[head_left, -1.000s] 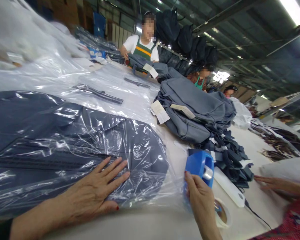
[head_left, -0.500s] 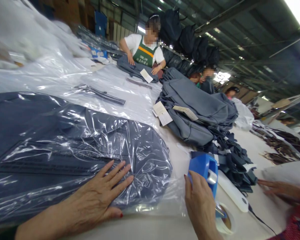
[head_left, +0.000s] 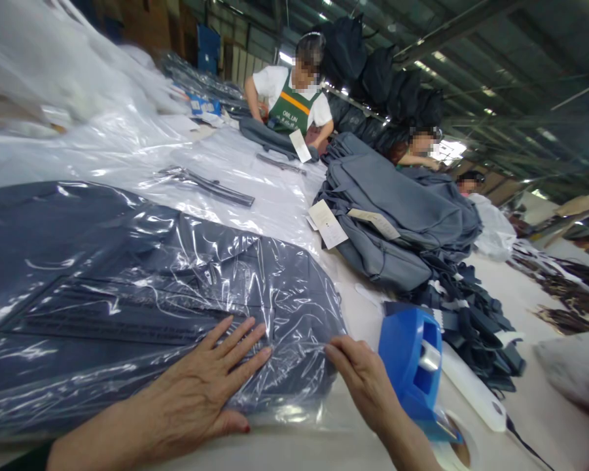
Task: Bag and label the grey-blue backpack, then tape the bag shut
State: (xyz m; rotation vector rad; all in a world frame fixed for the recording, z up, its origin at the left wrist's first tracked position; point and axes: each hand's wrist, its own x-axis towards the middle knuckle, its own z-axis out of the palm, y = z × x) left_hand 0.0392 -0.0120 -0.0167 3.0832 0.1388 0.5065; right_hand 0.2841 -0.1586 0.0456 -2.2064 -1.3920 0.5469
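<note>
Left hand (head_left: 203,386) is flat on the bagged backpack (head_left: 142,288), fingers (head_left: 245,343) spread wide, pressing the clear plastic bag (head_left: 304,409) down near the near edge of the surface (head_left: 294,451). The pack lies on its side along that near edge, dark blue-grey under the wrinkled film, its rounded end pointing toward the middle of the surface.

Right hand (head_left: 360,383) is at the bag's open end, fingers narrowed on the loose film just beside the pack's rounded end; whether they pinch it or only press it, I cannot tell. Right beside that hand stands a blue tape dispenser (head_left: 412,366), touching or almost touching the wrist, with a white handheld tool (head_left: 471,392) lying past it.

This looks like the closing step: air pressed out, the mouth of the bag being gathered. The next move calls for folding that slack film flat and tight under or over the pack while the left hand keeps it from sliding, then taping it.

Further along, a stack of grey backpacks (head_left: 397,216) with paper tags (head_left: 328,224) sits mid-surface, and a person in a green apron (head_left: 292,104) works at the far edge.
</note>
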